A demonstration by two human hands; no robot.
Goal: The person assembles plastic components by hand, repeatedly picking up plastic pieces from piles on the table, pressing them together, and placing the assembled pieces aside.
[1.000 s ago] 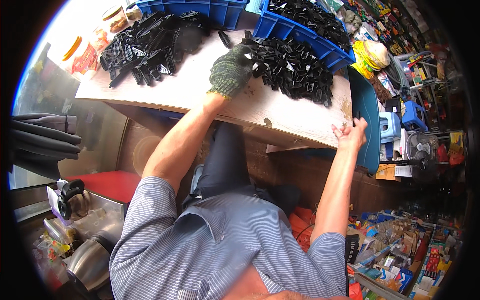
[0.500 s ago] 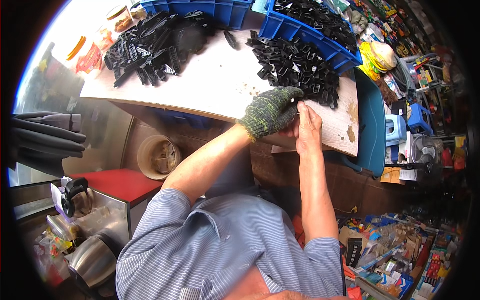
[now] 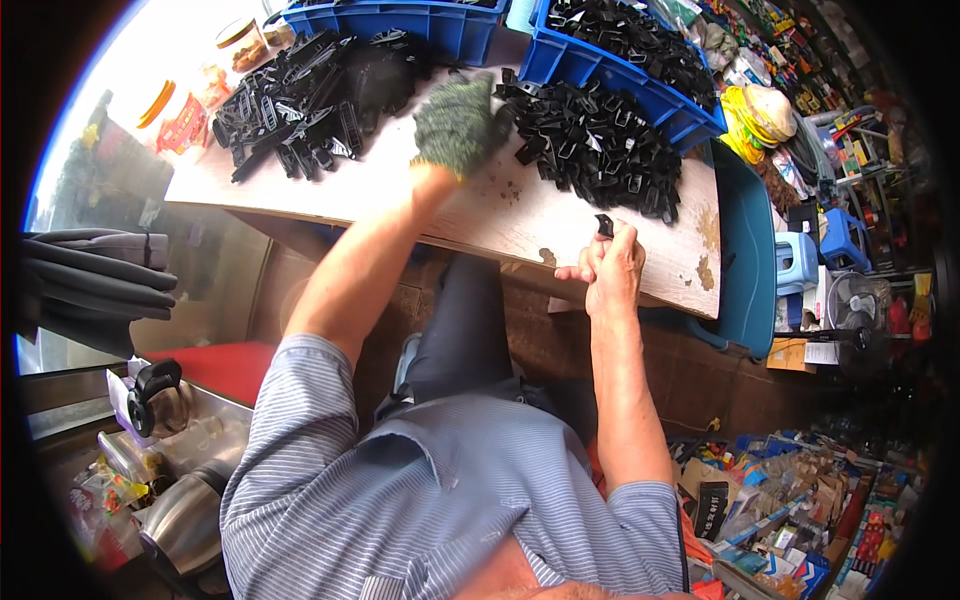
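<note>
My left hand (image 3: 456,128), in a dark green knitted glove, is over the table between two black piles. Its fingers are blurred and partly hidden, so I cannot tell what they hold. My bare right hand (image 3: 614,268) is closed at the table's front edge, pinching a small black plastic piece (image 3: 604,226) that sticks up past the thumb. Beyond it lies a heap of short black plastic pieces (image 3: 600,150). Left of the glove is a pile of longer, slotted black plastic strips (image 3: 300,105).
Two blue crates, one at the back (image 3: 400,30) and one at the back right (image 3: 600,80), stand on the whitish table (image 3: 380,190). Lidded jars (image 3: 180,118) line its left end. A teal bin (image 3: 745,230) stands off its right end. Below left is a red-topped cabinet (image 3: 225,365).
My hands were together at the front edge. The gloved left hand has moved away, up and left between the piles. The right hand has lowered slightly, and the black piece now shows in it.
</note>
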